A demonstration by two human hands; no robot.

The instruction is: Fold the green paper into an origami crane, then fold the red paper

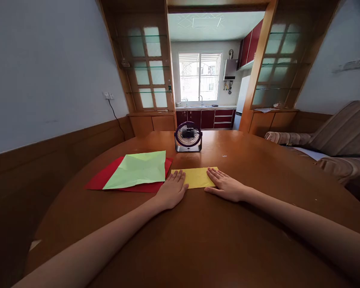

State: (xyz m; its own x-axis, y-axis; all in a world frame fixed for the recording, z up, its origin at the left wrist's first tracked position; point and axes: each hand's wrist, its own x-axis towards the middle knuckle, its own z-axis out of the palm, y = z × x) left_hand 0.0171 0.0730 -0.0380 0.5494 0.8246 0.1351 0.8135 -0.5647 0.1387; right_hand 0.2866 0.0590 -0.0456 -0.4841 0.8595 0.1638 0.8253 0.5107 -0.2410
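Head view looks down over a round brown worktop (198, 240) with both bare forearms stretched forward onto it. A yellow sheet of paper (197, 176) lies flat near the middle of the worktop, a folded rectangle whose long axis runs left to right across the view, its short edges facing the two hands. The left hand (172, 189) rests palm down on the sheet's left end, its fingers (179, 176) straight, laid side by side and pointing away from the person, covering that corner. The right hand (225, 185) lies palm down on the right end, fingers (213, 174) flat, slightly spread and angled up and to the left across the sheet's far right corner. Neither hand grips anything; both press flat on the paper.

Just left of the left hand lies a creased pale green sheet (139, 169), spread on top of a red sheet (100, 181) whose edges show around it. Beyond the yellow sheet, apart from it, a small dark desk fan (188, 137) stands upright facing the person. A striped sofa (333, 144) sits off the worktop's right side.
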